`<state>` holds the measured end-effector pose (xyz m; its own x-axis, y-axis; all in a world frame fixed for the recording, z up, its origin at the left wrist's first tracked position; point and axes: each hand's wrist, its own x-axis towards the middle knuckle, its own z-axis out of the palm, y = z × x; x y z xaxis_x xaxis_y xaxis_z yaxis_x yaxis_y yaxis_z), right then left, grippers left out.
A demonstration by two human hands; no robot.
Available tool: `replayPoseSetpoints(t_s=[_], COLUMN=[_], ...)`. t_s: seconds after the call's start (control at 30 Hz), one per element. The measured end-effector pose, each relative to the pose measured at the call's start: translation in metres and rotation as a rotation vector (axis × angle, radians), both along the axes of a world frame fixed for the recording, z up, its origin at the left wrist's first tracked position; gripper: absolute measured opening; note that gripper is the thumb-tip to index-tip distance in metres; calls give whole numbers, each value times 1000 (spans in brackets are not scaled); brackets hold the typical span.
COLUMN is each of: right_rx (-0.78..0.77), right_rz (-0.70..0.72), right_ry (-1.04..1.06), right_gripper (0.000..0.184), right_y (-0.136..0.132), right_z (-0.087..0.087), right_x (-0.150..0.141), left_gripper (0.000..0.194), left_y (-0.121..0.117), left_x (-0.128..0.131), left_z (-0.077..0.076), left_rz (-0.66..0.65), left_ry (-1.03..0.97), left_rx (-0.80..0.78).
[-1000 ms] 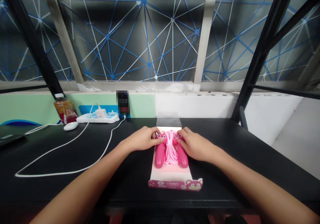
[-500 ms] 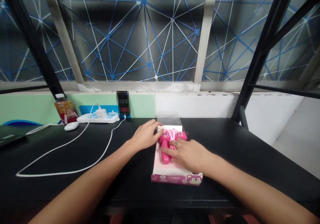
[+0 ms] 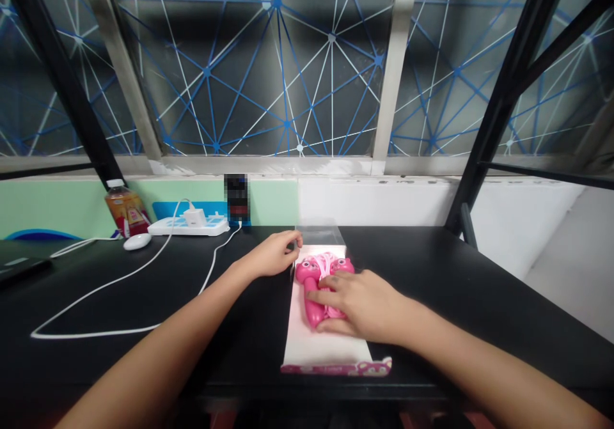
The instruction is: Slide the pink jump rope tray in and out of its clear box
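Open-palmed, the right hand (image 3: 362, 304) lies over a pink jump rope (image 3: 316, 282) on a pink card (image 3: 311, 346) on a black desk (image 3: 432, 263), while the left hand (image 3: 271, 254), loosely curled and empty, rests just beside the card's far end.

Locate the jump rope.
In the head view, the jump rope lies mid-table on its card, under the right hand, the left hand beside it.

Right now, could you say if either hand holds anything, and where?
Nothing is gripped: the right hand lies flat on the rope; the left hand is empty.
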<state>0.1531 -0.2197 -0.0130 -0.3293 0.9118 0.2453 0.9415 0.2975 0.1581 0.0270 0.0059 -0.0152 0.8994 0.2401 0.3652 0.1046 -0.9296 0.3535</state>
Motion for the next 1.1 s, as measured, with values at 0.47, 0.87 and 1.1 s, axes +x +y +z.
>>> replayPoseSetpoints(t_s=[0.47, 0.87, 1.1], right_rx=[172, -146, -151], right_rz=[-138, 354, 154], right_ry=[-37, 240, 282], right_gripper=[48, 50, 44], right_y=[25, -7, 3], right_z=[-19, -8, -17], right_x=[21, -7, 9], left_gripper=[15, 38, 36], left_y=[-27, -21, -23], left_x=[-4, 1, 10], left_z=[4, -9, -14], left_rz=[-43, 38, 10], left_ry=[9, -32, -44], left_rx=[160, 137, 83])
